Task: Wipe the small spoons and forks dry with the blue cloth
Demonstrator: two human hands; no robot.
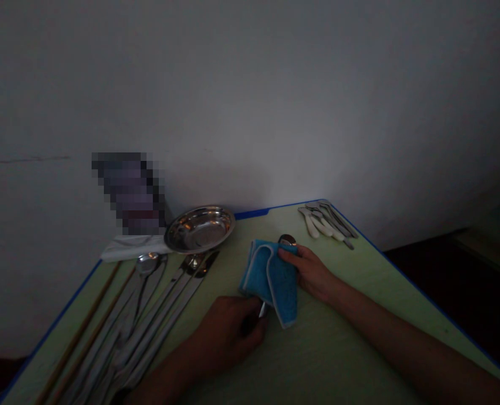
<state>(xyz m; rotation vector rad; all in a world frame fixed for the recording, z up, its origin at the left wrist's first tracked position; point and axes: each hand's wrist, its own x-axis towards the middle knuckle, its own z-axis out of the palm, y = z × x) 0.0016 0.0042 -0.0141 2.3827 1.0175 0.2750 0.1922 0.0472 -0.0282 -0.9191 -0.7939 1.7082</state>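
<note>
Spoon (286,240) above or on the middle of the table (326,354), cannot tell which; slanting, mostly wrapped in a folded blue cloth (281,287), with just the shiny round head in view at the upper end and a short bright bit of handle at the lower. Right hand (313,273) narrow round the upper part of the cloth, thumb across the fabric, right beside the spoon head. Left hand (235,326) curled round the handle end, fingertips in deep shadow, exact grip hard to make out. Pale edging on the cloth, one loose flap toward the near side. Beyond and to the left, near the wall (275,112): metal bowl (201,225), wide, shallow, with bright reflections across the inside. Just left of the bowl, a white bundle (134,247); too dim to tell whether packet or folded fabric, contents hidden. Behind that, a pixelated patch (129,194), unreadable. On the near side of bowl and bundle, long metal cutlery (156,315) in a loose fanned row, spoon heads toward the bowl; two thin brown sticks (93,308) along its left side. Near the far right corner, a small cluster of shorter cutlery (326,228), some with white handles. Blue trim along the table edge.
</note>
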